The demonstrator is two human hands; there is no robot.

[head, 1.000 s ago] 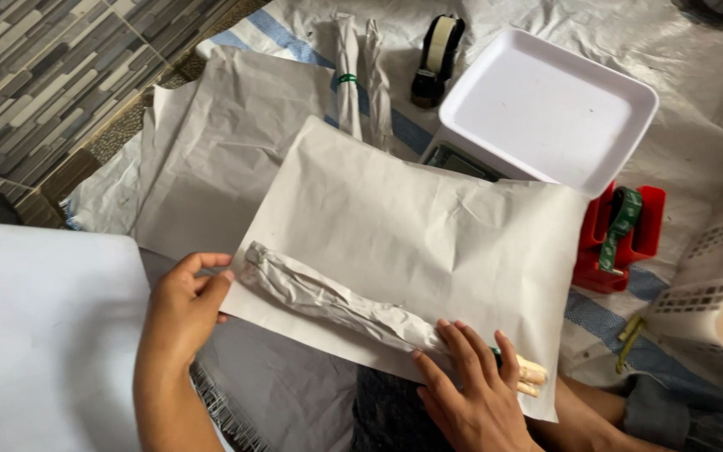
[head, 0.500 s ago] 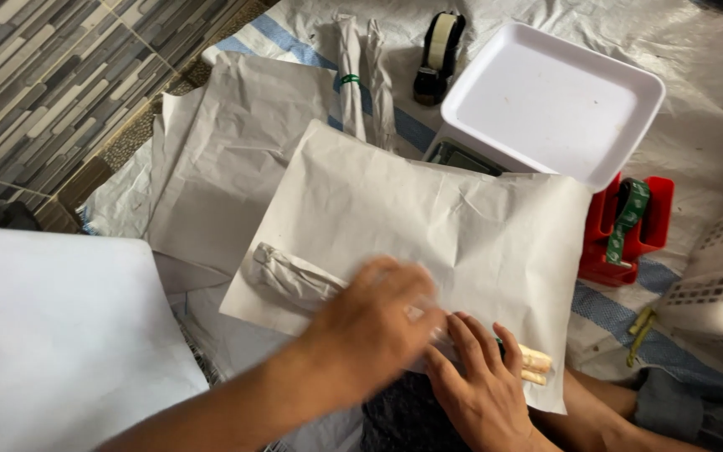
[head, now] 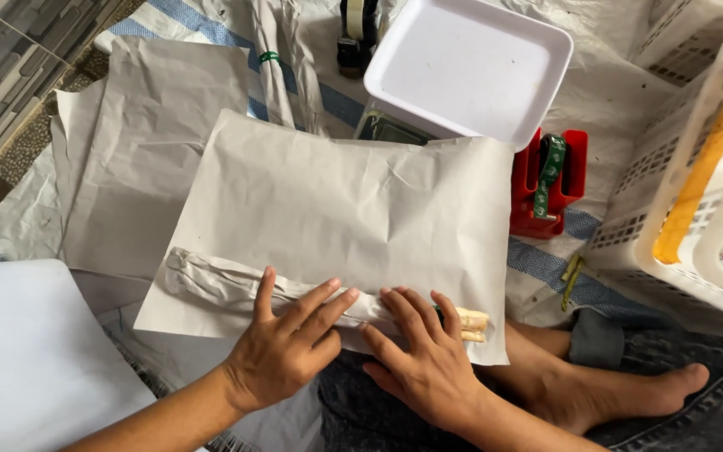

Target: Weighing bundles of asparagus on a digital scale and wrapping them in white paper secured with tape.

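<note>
A large sheet of grey wrapping paper lies spread in front of me. Along its near edge the paper is rolled around a long thin bundle, whose pale stalk ends stick out at the right. My left hand lies flat on the middle of the roll, fingers spread. My right hand presses flat on the roll just right of it, close to the stalk ends. The two hands sit side by side, almost touching.
A white tray stands on a scale behind the sheet. A red tape dispenser with green tape sits to its right, a white plastic basket further right. More grey sheets lie at left, a white board near left. My bare foot rests at lower right.
My left hand has left the roll's left end and swept right, landing flat on the roll beside my right hand. The view has shifted slightly closer.
</note>
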